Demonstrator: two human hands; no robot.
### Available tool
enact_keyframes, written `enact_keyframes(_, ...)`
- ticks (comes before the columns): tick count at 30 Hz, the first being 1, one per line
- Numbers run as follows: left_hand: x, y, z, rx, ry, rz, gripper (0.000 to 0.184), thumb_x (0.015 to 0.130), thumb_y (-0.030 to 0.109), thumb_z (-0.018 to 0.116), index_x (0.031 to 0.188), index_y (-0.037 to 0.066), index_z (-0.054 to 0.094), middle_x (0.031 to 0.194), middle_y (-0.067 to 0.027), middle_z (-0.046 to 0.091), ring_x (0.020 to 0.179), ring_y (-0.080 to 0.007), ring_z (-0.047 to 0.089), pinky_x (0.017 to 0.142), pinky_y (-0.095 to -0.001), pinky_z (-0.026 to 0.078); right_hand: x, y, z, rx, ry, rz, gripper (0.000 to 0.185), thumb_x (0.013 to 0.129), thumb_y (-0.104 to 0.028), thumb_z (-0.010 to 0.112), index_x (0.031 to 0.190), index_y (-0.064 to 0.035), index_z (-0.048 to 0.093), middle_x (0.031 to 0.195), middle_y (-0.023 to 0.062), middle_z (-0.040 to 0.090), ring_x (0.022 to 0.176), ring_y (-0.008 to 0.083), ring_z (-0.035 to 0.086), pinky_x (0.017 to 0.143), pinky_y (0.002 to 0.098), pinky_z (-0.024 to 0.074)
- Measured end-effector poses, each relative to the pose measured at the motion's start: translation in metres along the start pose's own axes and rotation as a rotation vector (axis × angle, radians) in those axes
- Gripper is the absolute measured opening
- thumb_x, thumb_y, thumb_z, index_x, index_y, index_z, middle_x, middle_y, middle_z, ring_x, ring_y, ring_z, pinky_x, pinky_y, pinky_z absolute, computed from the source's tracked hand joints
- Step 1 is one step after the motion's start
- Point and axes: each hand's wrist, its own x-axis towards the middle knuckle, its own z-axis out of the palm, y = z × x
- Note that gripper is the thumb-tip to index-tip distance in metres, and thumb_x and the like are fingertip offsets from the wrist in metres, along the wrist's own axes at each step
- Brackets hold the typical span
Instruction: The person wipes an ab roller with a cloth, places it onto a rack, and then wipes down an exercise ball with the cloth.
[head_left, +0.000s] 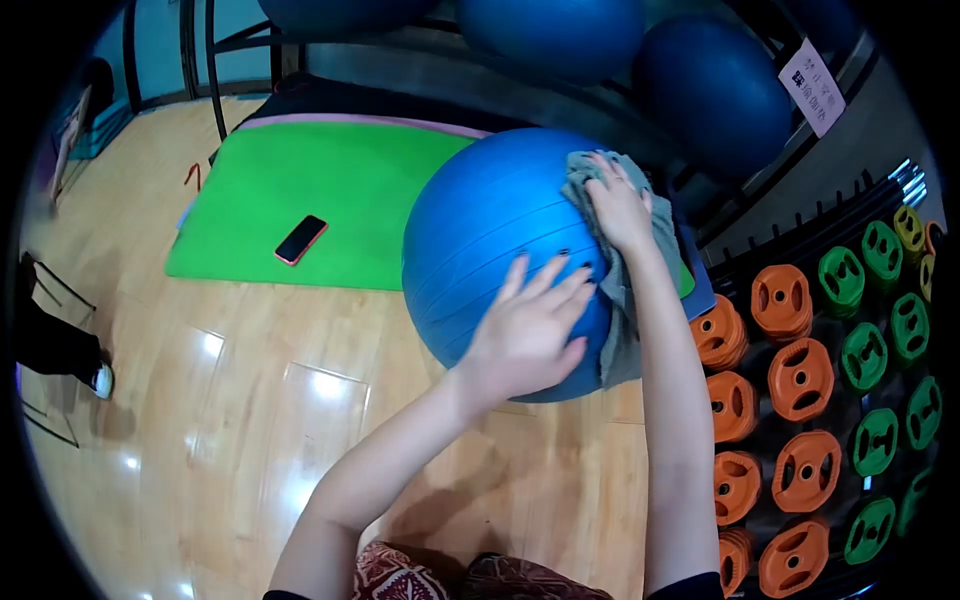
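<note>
A large blue exercise ball [470, 230] stands in front of me, partly over the edge of a green mat [330, 180]. My left hand [530, 325] lies on the near side of the ball, fingers spread, holding nothing. On the ball's upper right side, my right hand [618, 205] presses a grey-green cloth [622, 330] against the surface. The cloth hangs down the ball's right side. Fingers of my right hand lie stretched over the cloth, slightly blurred.
A phone [301, 240] lies on the green mat. More blue balls [712, 95] sit on a rack behind. Orange weight plates [801, 379] and green ones [875, 443] fill a rack at the right. At the left edge, a person's leg and shoe [103, 380] show.
</note>
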Motion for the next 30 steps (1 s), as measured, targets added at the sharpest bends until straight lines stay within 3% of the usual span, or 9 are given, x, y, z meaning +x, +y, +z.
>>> enact_keyframes(2, -0.033, -0.019, -0.008, -0.038, 0.039, -0.104, 0.053, 0.074, 0.021, 0.059, 0.124, 0.007, 0.048, 0.131, -0.0121, 0.046, 0.126, -0.0335, 0.036, 0.103, -0.0584, 0.017, -0.002, 0.023, -0.003, -0.025, 0.049, 0.074, 0.052, 0.085, -0.04, 0.036, 0.133, -0.0217, 0.041, 0.137, 0.0088, 0.04, 0.13, 0.0229, 0.031, 0.105, 0.0511, 0.0162)
enact_keyframes(5, -0.088, -0.07, 0.006, -0.16, 0.185, -0.47, 0.051, 0.075, 0.014, 0.056, 0.125, 0.004, 0.048, 0.133, -0.0133, 0.044, 0.127, -0.0349, 0.034, 0.104, -0.0516, 0.022, 0.001, 0.058, -0.01, 0.094, 0.069, 0.075, 0.05, 0.087, -0.032, 0.034, 0.131, -0.0106, 0.045, 0.138, 0.0094, 0.039, 0.13, 0.0253, 0.031, 0.105, 0.0324, 0.0234)
enact_keyframes(8, -0.12, -0.082, 0.019, -0.2, 0.151, -0.632, 0.054, 0.076, 0.014, 0.056, 0.128, 0.005, 0.044, 0.133, -0.0132, 0.043, 0.128, -0.0356, 0.032, 0.106, -0.05, 0.021, 0.002, 0.084, -0.011, 0.21, 0.086, 0.067, 0.048, 0.09, -0.026, 0.035, 0.131, -0.0023, 0.043, 0.138, 0.014, 0.037, 0.13, 0.0261, 0.031, 0.107, 0.0315, 0.0201)
enact_keyframes(11, -0.106, -0.073, 0.02, -0.21, 0.095, -0.536, 0.057, 0.075, 0.014, 0.057, 0.13, 0.006, 0.042, 0.138, -0.0118, 0.038, 0.132, -0.0347, 0.026, 0.107, -0.0502, 0.019, -0.008, 0.093, -0.013, 0.147, 0.095, 0.112, 0.055, 0.085, -0.037, 0.035, 0.132, -0.0084, 0.042, 0.138, 0.0119, 0.038, 0.129, 0.0263, 0.032, 0.105, 0.0352, 0.0234)
enact_keyframes(15, -0.063, -0.057, 0.025, -0.022, 0.053, -0.329, 0.059, 0.074, 0.017, 0.059, 0.13, 0.006, 0.042, 0.14, -0.0117, 0.035, 0.132, -0.0358, 0.022, 0.105, -0.0558, 0.016, -0.021, 0.1, -0.017, 0.244, 0.125, 0.132, 0.053, 0.086, -0.032, 0.036, 0.131, -0.0044, 0.042, 0.138, 0.0144, 0.038, 0.129, 0.0271, 0.032, 0.106, 0.0331, 0.0216)
enact_keyframes(22, -0.073, -0.043, 0.048, -0.039, 0.024, -0.335, 0.068, 0.073, 0.029, 0.061, 0.132, 0.005, 0.038, 0.142, -0.0117, 0.031, 0.132, -0.0381, 0.018, 0.102, -0.0603, 0.015, -0.044, 0.147, -0.038, 0.346, 0.004, 0.427, 0.052, 0.092, -0.033, 0.029, 0.133, -0.003, 0.039, 0.138, 0.013, 0.039, 0.127, 0.0244, 0.036, 0.104, 0.0325, 0.0257)
enact_keyframes(27, -0.067, -0.037, 0.079, -0.065, -0.137, -0.392, 0.085, 0.072, 0.042, 0.062, 0.139, 0.005, 0.025, 0.147, -0.0126, 0.017, 0.134, -0.0369, 0.014, 0.103, -0.062, 0.013, -0.061, 0.091, -0.041, 0.355, 0.106, 0.231, 0.049, 0.089, -0.023, 0.03, 0.133, -0.0034, 0.04, 0.136, 0.0118, 0.041, 0.127, 0.0236, 0.037, 0.105, 0.0315, 0.0248)
enact_keyframes(28, -0.063, -0.037, 0.08, -0.073, -0.138, -0.388, 0.085, 0.072, 0.042, 0.062, 0.139, 0.005, 0.025, 0.147, -0.0126, 0.017, 0.134, -0.0369, 0.014, 0.103, -0.062, 0.013, -0.056, 0.097, -0.034, 0.106, 0.152, 0.069, 0.051, 0.087, -0.025, 0.032, 0.132, -0.002, 0.039, 0.137, 0.0178, 0.037, 0.128, 0.03, 0.034, 0.106, 0.0331, 0.0232)
enact_keyframes(30, -0.052, -0.038, 0.081, -0.023, -0.141, -0.384, 0.087, 0.071, 0.044, 0.061, 0.14, 0.005, 0.023, 0.148, -0.0119, 0.015, 0.135, -0.0354, 0.012, 0.104, -0.061, 0.011, -0.054, 0.076, -0.032, -0.014, 0.089, 0.06, 0.053, 0.085, -0.028, 0.032, 0.133, -0.005, 0.038, 0.139, 0.0154, 0.035, 0.13, 0.0291, 0.029, 0.107, 0.0392, 0.0197)
